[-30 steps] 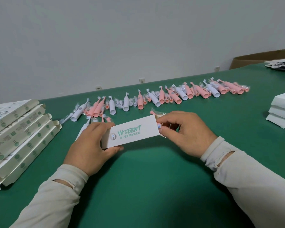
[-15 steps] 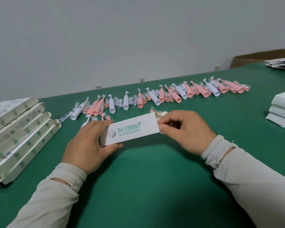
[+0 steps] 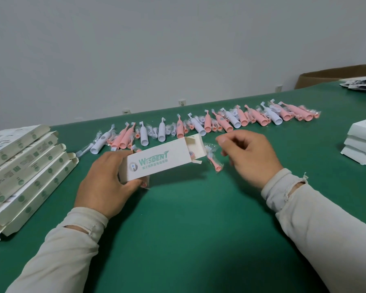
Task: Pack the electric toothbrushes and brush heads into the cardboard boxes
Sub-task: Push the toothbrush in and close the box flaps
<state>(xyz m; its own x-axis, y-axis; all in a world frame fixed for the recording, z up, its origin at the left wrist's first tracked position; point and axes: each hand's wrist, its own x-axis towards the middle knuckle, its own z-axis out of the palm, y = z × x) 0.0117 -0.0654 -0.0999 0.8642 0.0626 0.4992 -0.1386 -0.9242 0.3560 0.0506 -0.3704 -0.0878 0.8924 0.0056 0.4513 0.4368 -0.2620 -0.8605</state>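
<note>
My left hand grips the left end of a white cardboard box printed with green lettering, held just above the green table. The box's right end stands open, its flaps spread, and a brush tip shows inside. My right hand hovers just right of that open end, fingers loosely curled, holding nothing. A pink brush head in a clear wrapper lies on the table between the box mouth and my right hand. A long row of pink and white toothbrushes with wrapped brush heads lies across the table behind.
Flat, unfolded white boxes are stacked at the left edge. Several closed white boxes are piled at the right edge. A brown carton and a pile of leaflets sit at the far right corner.
My right hand has let go of the box's right end and drawn back to the right. The end flaps now stand open, and the wrapped pink brush head lies exposed on the table.
</note>
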